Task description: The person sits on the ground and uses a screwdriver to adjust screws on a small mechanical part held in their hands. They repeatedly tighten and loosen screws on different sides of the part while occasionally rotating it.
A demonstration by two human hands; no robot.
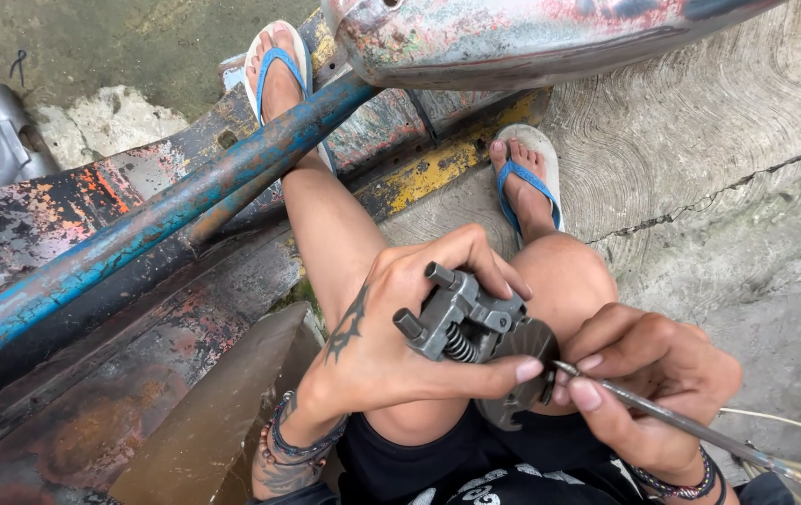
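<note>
The left hand (391, 327) is wrapped round a grey metal part (461, 323), thumb stretched along its near side and fingers curled over the far edge, held just above the knees. The right hand (648, 374) pinches a thin metal rod (681, 423) between thumb and fingertips, its tip touching the dark round disc (529, 341) on the right end of the part.

That part looks solid cast metal, so likely heavy for its size and completely stiff; nothing about it seems fragile. It appears greasy and dull, so it could slip. The blocky body with its two stubby pins gives the best hold, which is where the left hand has it, clear of the coil spring (457, 346) showing underneath. The disc looks toothed at its rim, not a place for fingers.

In looks: dark grey, grimy, square-edged, two short round pegs standing up on the left.

Around it, a blue painted pipe (167, 210) runs off to the far left over rusty metal sheets (120, 374), and blue sandals (527, 182) rest on concrete ground (700, 140).
</note>
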